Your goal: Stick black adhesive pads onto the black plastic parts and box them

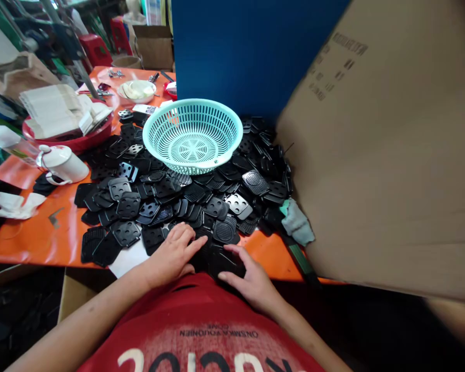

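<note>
Left hand (178, 249): fingers loosely bent at the near edge of the pile (127, 205); any grip under the palm hidden, cannot tell. Right hand (250, 276): thumb and forefinger parted about a dark piece (228, 264), between the hands; firmness of hold unclear. Progress, judged: one piece in handling, many left loose beyond both hands. Basket (166, 158) ahead, on the pile. Finished pieces not distinguishable from unfinished.

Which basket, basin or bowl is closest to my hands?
The turquoise slotted basket, standing on black pieces just beyond your left hand and right hand; the large red basin and white bowl sit farther away.
</note>
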A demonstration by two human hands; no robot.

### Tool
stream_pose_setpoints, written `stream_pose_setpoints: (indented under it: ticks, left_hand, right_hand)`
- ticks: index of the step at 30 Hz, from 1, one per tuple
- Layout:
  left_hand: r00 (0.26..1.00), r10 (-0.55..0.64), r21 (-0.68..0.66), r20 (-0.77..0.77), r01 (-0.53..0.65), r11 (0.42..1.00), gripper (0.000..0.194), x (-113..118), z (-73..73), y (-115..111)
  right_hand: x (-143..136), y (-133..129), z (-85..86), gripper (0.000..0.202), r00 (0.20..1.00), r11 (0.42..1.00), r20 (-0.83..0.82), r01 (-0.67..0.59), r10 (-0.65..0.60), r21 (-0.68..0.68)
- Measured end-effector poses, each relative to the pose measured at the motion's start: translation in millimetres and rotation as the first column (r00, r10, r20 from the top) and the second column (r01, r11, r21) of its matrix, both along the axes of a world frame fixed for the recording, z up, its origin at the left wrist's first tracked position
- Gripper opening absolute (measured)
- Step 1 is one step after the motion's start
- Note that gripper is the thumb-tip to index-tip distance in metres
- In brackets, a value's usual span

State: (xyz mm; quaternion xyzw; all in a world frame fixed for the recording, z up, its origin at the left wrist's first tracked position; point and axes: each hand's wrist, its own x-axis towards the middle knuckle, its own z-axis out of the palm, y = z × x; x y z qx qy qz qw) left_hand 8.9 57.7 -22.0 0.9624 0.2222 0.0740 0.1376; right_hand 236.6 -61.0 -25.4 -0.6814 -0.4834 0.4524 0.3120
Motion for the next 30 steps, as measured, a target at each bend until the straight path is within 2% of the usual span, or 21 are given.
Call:
stream_pose_setpoints:
  ticks: [3,7,9,11,12,13,16,18,19,21,23,25,27,28,29,30]
  left_hand:
    - [1.0,0.001,-0.017,0.032,-0.001,1.0,0.067,0,2.8,2]
    - [0.999,-0.031,-0.036,0.013,0.031,0.999,0.015,-1,13.7,2]
    - [1.0,-0.021,-0.076,0.016,0.023,0.997,0.009,-2,18.5,1]
    - [0.999,0.022,-0.132,0.05,-0.015,0.991,0.01,-3,21.1,1]
    - [0.996,0.055,-0.164,0.073,-0.042,0.985,0.011,-3,21.8,1]
    - [0.991,0.094,-0.201,0.099,-0.072,0.977,0.012,-3,22.2,1]
    - [0.947,0.262,-0.368,0.188,-0.179,0.913,0.014,-1,24.1,1]
    - [0.886,0.406,-0.508,0.225,-0.248,0.825,0.014,0,26.8,0]
    - [0.85,0.475,-0.575,0.229,-0.276,0.77,0.014,1,28.5,-1]
    - [0.78,0.588,-0.683,0.215,-0.31,0.661,0.014,3,31.7,-3]
    - [0.728,0.657,-0.771,0.196,-0.299,0.561,0.016,6,33.3,-6]
    - [0.713,0.68,-0.848,0.17,-0.246,0.47,0.019,11,32.9,-11]
    - [0.743,0.657,-0.903,0.129,-0.186,0.388,0.02,15,30.9,-16]
    - [0.765,0.633,-0.91,0.118,-0.171,0.377,0.021,15,29.8,-18]
    - [0.786,0.605,-0.896,0.126,-0.172,0.41,0.021,14,28.7,-19]
    - [0.806,0.572,-0.853,0.154,-0.183,0.488,0.022,11,27.7,-20]
  right_hand:
    - [-8,-2,-2.4,0.053,0.994,0.995,-0.059,0.093,-0.094,-0.018]
    - [-1,-2,5.4,0.033,0.987,0.997,-0.145,0.059,-0.064,-0.04]
    - [13,9,14.0,0.031,0.978,0.996,-0.206,0.019,-0.036,-0.084]
    - [36,32,26.4,0.032,0.962,0.995,-0.268,0.026,-0.052,-0.098]
    - [50,48,34.1,0.034,0.953,0.995,-0.294,0.056,-0.079,-0.087]
    - [65,65,42.5,0.038,0.928,0.982,-0.322,0.181,-0.188,-0.053]
    - [103,115,65.9,0.049,0.871,0.915,-0.355,0.393,-0.34,0.089]
    - [111,133,73.4,0.054,0.822,0.85,-0.398,0.5,-0.407,0.164]
    - [107,134,73.7,0.055,0.819,0.839,-0.398,0.513,-0.413,0.184]
    - [84,124,67.7,0.052,0.865,0.881,-0.356,0.436,-0.354,0.183]
    - [49,102,57.2,0.042,0.944,0.97,-0.292,0.202,-0.155,0.136]
    - [13,77,47.8,0.034,0.953,0.995,-0.304,0.043,-0.013,0.09]
    - [-10,60,42.7,0.018,0.94,0.993,-0.321,-0.096,0.115,0.074]
    - [-13,57,41.9,0.009,0.932,0.987,-0.324,-0.152,0.163,0.061]
    - [-11,57,42.3,0.004,0.925,0.981,-0.327,-0.192,0.193,0.038]
    - [-3,59,43.8,0.007,0.923,0.981,-0.339,-0.192,0.183,0.009]
